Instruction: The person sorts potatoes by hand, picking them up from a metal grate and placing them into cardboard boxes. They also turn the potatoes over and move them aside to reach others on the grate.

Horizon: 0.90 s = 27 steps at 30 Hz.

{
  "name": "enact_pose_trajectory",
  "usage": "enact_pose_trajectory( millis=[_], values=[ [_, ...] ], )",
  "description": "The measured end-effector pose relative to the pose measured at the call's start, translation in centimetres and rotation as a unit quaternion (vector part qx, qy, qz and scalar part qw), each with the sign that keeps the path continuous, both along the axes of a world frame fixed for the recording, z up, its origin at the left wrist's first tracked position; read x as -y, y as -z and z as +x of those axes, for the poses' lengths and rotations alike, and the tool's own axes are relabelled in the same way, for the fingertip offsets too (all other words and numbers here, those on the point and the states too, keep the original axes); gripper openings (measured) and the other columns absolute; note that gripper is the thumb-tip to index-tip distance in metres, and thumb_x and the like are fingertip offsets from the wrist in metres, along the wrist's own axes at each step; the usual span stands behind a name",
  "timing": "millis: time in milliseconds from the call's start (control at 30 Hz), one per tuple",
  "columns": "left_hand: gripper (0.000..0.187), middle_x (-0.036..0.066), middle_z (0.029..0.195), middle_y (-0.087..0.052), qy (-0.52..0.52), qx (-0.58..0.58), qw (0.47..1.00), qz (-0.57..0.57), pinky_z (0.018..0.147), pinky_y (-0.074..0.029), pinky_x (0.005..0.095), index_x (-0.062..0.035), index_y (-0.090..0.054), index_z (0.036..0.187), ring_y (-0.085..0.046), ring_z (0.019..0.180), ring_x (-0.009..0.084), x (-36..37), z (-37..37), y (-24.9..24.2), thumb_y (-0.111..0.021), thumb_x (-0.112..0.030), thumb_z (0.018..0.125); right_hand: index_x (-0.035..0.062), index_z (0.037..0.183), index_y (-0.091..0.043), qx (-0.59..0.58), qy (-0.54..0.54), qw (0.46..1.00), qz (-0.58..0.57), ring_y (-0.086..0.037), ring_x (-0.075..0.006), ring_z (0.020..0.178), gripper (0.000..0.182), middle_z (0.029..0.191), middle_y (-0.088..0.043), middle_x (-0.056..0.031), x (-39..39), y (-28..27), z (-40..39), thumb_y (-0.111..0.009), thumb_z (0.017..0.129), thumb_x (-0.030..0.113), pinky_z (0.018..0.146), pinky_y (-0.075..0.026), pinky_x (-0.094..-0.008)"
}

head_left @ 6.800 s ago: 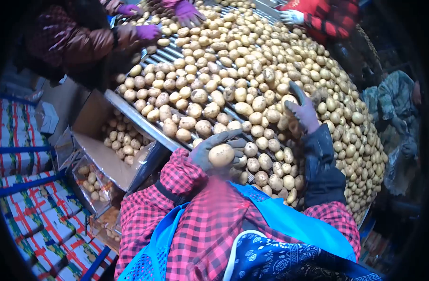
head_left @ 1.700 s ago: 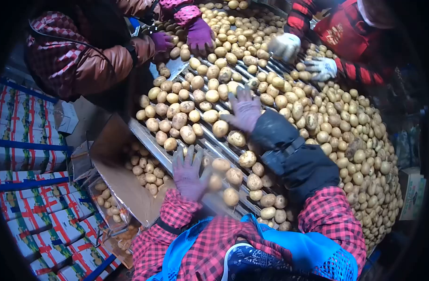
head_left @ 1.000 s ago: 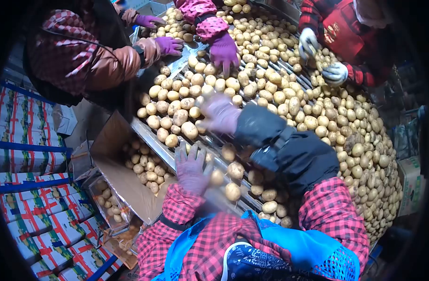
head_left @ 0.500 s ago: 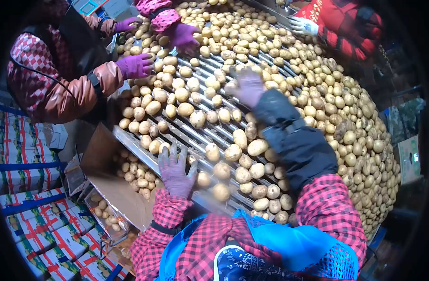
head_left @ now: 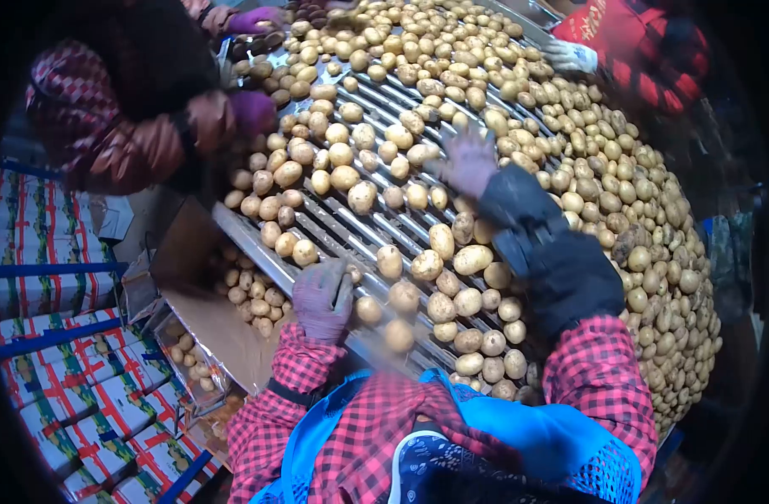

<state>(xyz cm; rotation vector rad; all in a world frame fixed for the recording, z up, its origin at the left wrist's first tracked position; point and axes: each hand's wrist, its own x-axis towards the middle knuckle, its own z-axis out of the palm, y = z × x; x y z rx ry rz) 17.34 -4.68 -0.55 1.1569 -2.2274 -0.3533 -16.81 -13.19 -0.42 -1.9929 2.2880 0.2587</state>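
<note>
My left hand (head_left: 321, 301), in a purple-grey glove, rests at the metal edge (head_left: 263, 250) of the slatted rack (head_left: 344, 233). Its fingers are bent and close together, and whatever may be under them is hidden. A small potato (head_left: 353, 273) lies by its fingertips. Farther up the rack, my right hand (head_left: 470, 161) is held over the potatoes with its fingers apart, holding nothing visible. Potatoes of mixed sizes lie on the slats around both hands; a large one (head_left: 473, 259) sits below my right hand.
A co-worker's purple-gloved hand (head_left: 252, 113) is at the left side of the rack. Another person's white-gloved hand (head_left: 571, 56) is at the upper right. An open cardboard box (head_left: 221, 336) with potatoes stands below the rack's edge. Printed cartons (head_left: 107, 412) are stacked at the lower left.
My left hand has drawn its spread fingers together and bent them. My right hand has its fingers spread more clearly. One co-worker's purple-gloved hands have left the top of the rack.
</note>
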Motion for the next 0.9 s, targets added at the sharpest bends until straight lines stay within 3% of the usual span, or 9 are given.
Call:
enact_pose_trajectory(
  millis=[100,267,400,467,500,567,633,733,900],
  values=[
    [0.028,0.011,0.088,-0.068,0.021,-0.051,0.998,0.001,0.072,-0.051,0.042,-0.0048,-0.069,0.107,-0.064,0.078,0.031,-0.4,0.2,0.3,-0.07,-0.01,0.08,0.0055,0.142,-0.044,0.177,-0.147,0.973,-0.029,-0.033,-0.0457,0.137,0.083,0.146,-0.038,-0.0253,-5.7,-1.0,5.8,-0.06,0.082,0.061,0.112,-0.022,-0.0629],
    [0.032,0.011,0.093,-0.068,0.021,-0.051,0.998,0.019,0.074,-0.051,0.0422,-0.0045,-0.067,0.111,-0.064,0.082,0.0305,-0.5,0.3,0.0,-0.069,-0.013,0.08,0.012,0.136,-0.049,0.148,-0.349,0.918,-0.115,-0.035,-0.0423,0.134,0.07,0.141,-0.044,-0.0182,-4.4,2.4,10.0,-0.064,0.081,0.054,0.113,-0.023,-0.0592],
    [0.037,0.013,0.109,-0.066,0.009,-0.026,0.999,0.039,0.088,-0.048,0.0423,-0.0055,-0.065,0.115,-0.062,0.097,0.0318,-0.2,0.3,0.9,-0.068,-0.02,0.081,0.0134,0.143,-0.046,0.049,-0.301,0.938,-0.166,-0.035,-0.0427,0.137,0.07,0.145,-0.043,-0.0203,2.8,3.6,8.2,-0.06,0.086,0.052,0.112,-0.026,-0.057],
    [0.036,0.015,0.112,-0.065,0.029,0.045,0.998,0.024,0.091,-0.048,0.0429,-0.0045,-0.065,0.114,-0.062,0.1,0.0325,0.0,0.1,-0.8,-0.068,-0.02,0.082,0.0114,0.141,-0.048,0.096,-0.193,0.973,-0.08,-0.041,-0.0416,0.132,0.068,0.143,-0.046,-0.0225,5.0,1.4,7.0,-0.058,0.088,0.052,0.109,-0.031,-0.0536],
    [0.035,0.016,0.113,-0.065,0.037,-0.012,0.998,0.056,0.092,-0.049,0.0427,-0.0037,-0.065,0.112,-0.062,0.102,0.0329,0.5,0.6,-0.4,-0.068,-0.019,0.082,0.009,0.139,-0.049,0.02,-0.179,0.957,-0.228,-0.046,-0.0412,0.126,0.067,0.14,-0.048,-0.0243,4.8,3.5,5.3,-0.056,0.09,0.053,0.105,-0.036,-0.0502],
    [0.032,0.017,0.114,-0.064,0.021,-0.091,0.993,0.076,0.093,-0.05,0.0415,-0.0023,-0.065,0.111,-0.062,0.105,0.0339,1.7,2.0,0.0,-0.068,-0.017,0.082,0.0068,0.14,-0.048,0.099,-0.102,0.977,-0.157,-0.041,-0.0443,0.131,0.074,0.142,-0.045,-0.0261,2.2,-0.1,2.8,-0.052,0.088,0.06,0.108,-0.031,-0.0533],
    [0.034,0.016,0.116,-0.064,-0.008,0.015,0.998,0.057,0.092,-0.049,0.0414,-0.0052,-0.065,0.112,-0.061,0.105,0.0333,3.4,3.7,-0.6,-0.068,-0.018,0.081,0.0052,0.14,-0.048,0.106,-0.09,0.977,-0.163,-0.041,-0.0461,0.128,0.074,0.14,-0.045,-0.0263,-2.5,-1.7,-0.1,-0.059,0.087,0.056,0.106,-0.034,-0.0515],
    [0.035,0.012,0.118,-0.061,-0.007,0.101,0.995,0.009,0.094,-0.047,0.0434,-0.008,-0.066,0.112,-0.057,0.109,0.0317,5.4,4.9,0.9,-0.069,-0.02,0.079,0.0074,0.144,-0.042,-0.007,-0.079,0.99,-0.118,-0.036,-0.0436,0.133,0.072,0.146,-0.039,-0.0257,-10.1,3.1,-5.8,-0.059,0.089,0.05,0.108,-0.029,-0.0576],
    [0.041,0.008,0.114,-0.059,-0.033,0.141,0.986,-0.088,0.089,-0.045,0.0458,-0.0119,-0.063,0.113,-0.055,0.106,0.0299,12.8,0.9,-0.4,-0.073,-0.023,0.075,0.0038,0.145,-0.039,0.106,-0.059,0.98,-0.156,-0.034,-0.0452,0.135,0.071,0.147,-0.039,-0.0262,-8.4,3.7,-4.4,-0.058,0.092,0.047,0.114,-0.023,-0.0519]
  ],
)
